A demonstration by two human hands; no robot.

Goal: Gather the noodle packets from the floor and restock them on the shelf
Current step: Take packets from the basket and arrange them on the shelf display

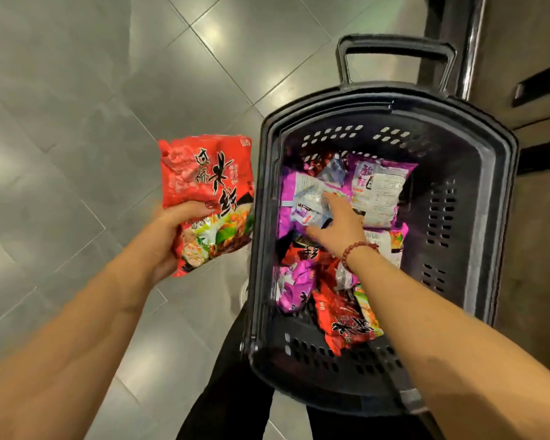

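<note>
The left hand (169,236) is held out over the grey tiled floor (77,122), just to the left of the basket (496,160). The arm is stretched forward and the palm faces up and in. Its fingers (197,207) and thumb are curled round the lower half of a red noodle packet (204,185) and grip it tight. The packet stands up out of the hand, with its picture side facing the camera. It may be more than one packet stacked together, but I cannot tell.

The right hand (340,227) goes down into the black basket, with the arm long and straight. A red bead bracelet (356,252) sits on the wrist. The back of the hand faces up. Its fingers are spread out and lie on a crumpled purple and white packet (302,192) near the middle of the basket. The thumb points off to the left. The fingers are not curled round the packet.

More noodle packets lie in a loose pile in the basket. A purple packet (378,185) lies with its back side up near the far wall. Another purple one (294,287) and a red one (346,322) lie close to the near wall, under the right arm. The basket's pull handle (394,49) sticks up at the far end. Black trousers (229,392) show below, between the two arms.
</note>
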